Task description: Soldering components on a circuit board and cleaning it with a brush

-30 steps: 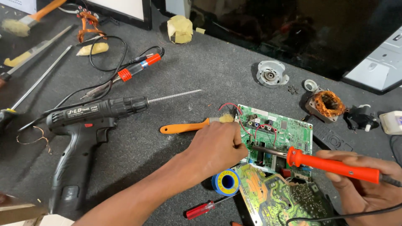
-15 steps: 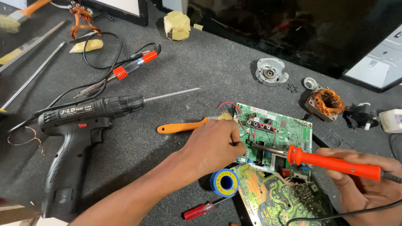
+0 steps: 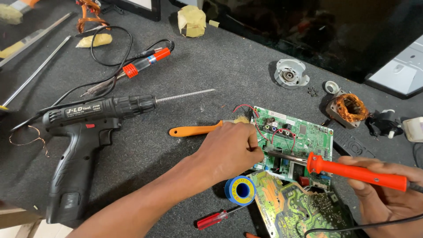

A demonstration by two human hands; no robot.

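A green circuit board [image 3: 304, 134] lies on the dark mat, with red wires across it. My left hand [image 3: 231, 152] rests at the board's left edge, fingers pinched together against it; what they pinch is hidden. My right hand [image 3: 387, 202] grips an orange-handled soldering iron [image 3: 357, 172], whose metal tip points left and touches the board close to my left fingers. A blue spool of solder [image 3: 240, 190] sits just below my left hand. A second, yellow-green board [image 3: 295, 207] lies below the first.
A black cordless drill [image 3: 88, 128] lies at the left. An orange-handled brush [image 3: 198, 129], a small red screwdriver [image 3: 216, 219], a copper-wound coil [image 3: 350, 108], a grey motor cap [image 3: 290, 74] and a red probe with black cable [image 3: 145, 63] lie around. A dark screen [image 3: 308, 26] lies at the back.
The view has shifted slightly; both hands and the soldering iron stay at the same spot on the green board.
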